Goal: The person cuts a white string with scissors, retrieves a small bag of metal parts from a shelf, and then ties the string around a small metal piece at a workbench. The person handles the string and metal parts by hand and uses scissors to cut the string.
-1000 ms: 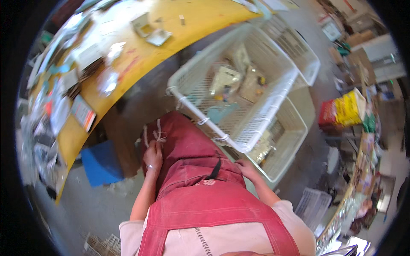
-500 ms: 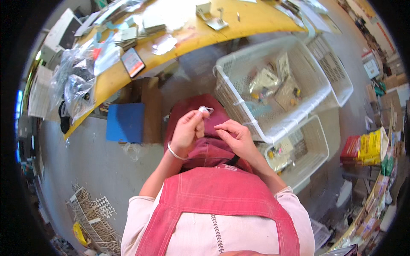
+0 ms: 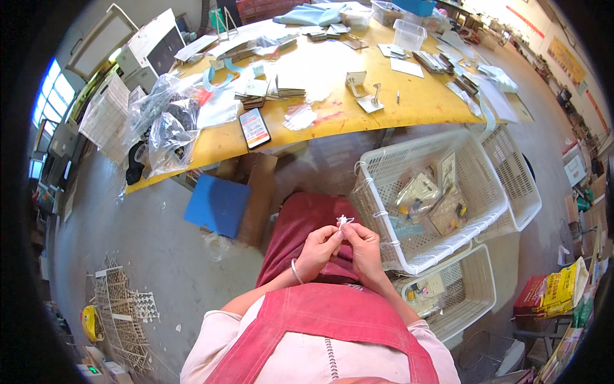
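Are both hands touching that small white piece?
Touching. Head view: fingertips of the left hand and right hand meet around the small white piece, pinching it above the lap.

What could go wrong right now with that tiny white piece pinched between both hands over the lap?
The small white piece is held only by the fingertips of the left hand and right hand, above the red apron. If it slips, it may fall to the grey floor and be hard to spot. The white basket sits close to the right elbow and could be bumped.
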The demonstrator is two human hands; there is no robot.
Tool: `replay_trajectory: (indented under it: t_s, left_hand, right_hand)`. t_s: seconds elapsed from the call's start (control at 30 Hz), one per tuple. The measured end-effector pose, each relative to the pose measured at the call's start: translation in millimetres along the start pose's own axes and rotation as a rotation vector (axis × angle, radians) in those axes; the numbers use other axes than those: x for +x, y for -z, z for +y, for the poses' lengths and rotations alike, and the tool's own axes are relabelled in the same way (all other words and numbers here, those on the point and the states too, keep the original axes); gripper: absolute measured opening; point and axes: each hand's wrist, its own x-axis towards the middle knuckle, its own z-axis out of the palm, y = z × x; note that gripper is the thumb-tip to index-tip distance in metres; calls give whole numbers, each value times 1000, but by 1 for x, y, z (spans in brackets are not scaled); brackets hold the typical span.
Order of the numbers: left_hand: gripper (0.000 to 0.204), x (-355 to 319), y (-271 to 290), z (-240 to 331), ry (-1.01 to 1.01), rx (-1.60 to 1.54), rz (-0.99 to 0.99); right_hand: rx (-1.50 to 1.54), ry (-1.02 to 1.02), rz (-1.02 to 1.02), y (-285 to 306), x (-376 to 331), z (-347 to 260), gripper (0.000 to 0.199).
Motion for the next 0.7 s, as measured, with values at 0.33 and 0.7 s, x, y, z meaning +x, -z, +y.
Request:
replay_trajectory:
  t_s: [0.33, 0.7]
  left_hand:
    - [23, 25, 8, 5, 89, -50, 53]
    - [15, 52, 48, 10, 96, -279, 185]
  right_hand:
    - [-74, 3, 92, 2, 25, 11, 18]
    - [-678, 214, 108, 5, 74, -8, 17]
